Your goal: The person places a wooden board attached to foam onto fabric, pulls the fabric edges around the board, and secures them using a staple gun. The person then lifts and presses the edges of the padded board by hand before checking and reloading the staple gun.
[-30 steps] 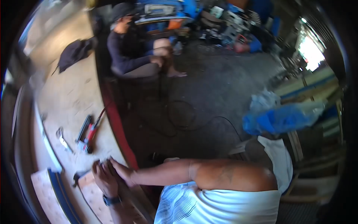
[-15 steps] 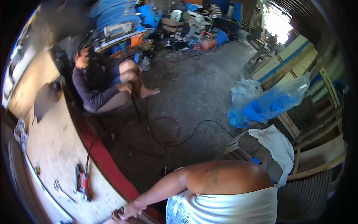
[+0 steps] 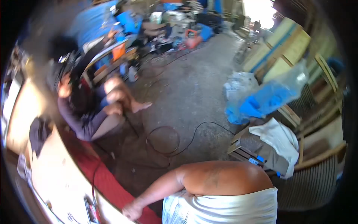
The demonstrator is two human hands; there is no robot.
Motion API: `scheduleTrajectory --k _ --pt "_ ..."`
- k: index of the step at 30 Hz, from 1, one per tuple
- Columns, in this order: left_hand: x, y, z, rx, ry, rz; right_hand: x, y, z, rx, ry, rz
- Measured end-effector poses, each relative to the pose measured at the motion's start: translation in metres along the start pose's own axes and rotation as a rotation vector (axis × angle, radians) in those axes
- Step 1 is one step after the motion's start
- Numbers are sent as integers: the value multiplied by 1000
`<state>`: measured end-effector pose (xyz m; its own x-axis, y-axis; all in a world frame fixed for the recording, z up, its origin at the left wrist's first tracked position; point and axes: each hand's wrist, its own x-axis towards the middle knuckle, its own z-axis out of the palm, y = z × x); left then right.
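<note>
My right hand is low in the view at the table's near edge. Its fingers look curled closed, and what they hold, if anything, is hidden. My left hand is out of view. To the left of my right hand, a red and black nail gun lies on the pale wooden tabletop, with a hose running from it. A dark cloth or cap rests farther up the table.
A person sits low beyond the table. A looped hose crosses the floor. On the right are plastic bags with blue contents, a white cloth over a box-like item, and stacked wooden frames. Clutter fills the back.
The view has swung right and away from the table. My left hand, seen at first beside my right, has dropped out of view. The nail gun now sits lower in the picture.
</note>
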<state>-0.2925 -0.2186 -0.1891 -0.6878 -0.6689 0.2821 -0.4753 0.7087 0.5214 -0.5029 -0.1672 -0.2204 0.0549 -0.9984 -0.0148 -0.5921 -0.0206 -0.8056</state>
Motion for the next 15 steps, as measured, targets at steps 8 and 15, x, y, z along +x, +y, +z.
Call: scheduleTrajectory --k 8,15 --pt "-40 8 -61 195 135 -505 3 -30 -116 -178 310 141" --pt "-51 -13 -52 491 42 -549 121 -4 -83 -822 191 -193"
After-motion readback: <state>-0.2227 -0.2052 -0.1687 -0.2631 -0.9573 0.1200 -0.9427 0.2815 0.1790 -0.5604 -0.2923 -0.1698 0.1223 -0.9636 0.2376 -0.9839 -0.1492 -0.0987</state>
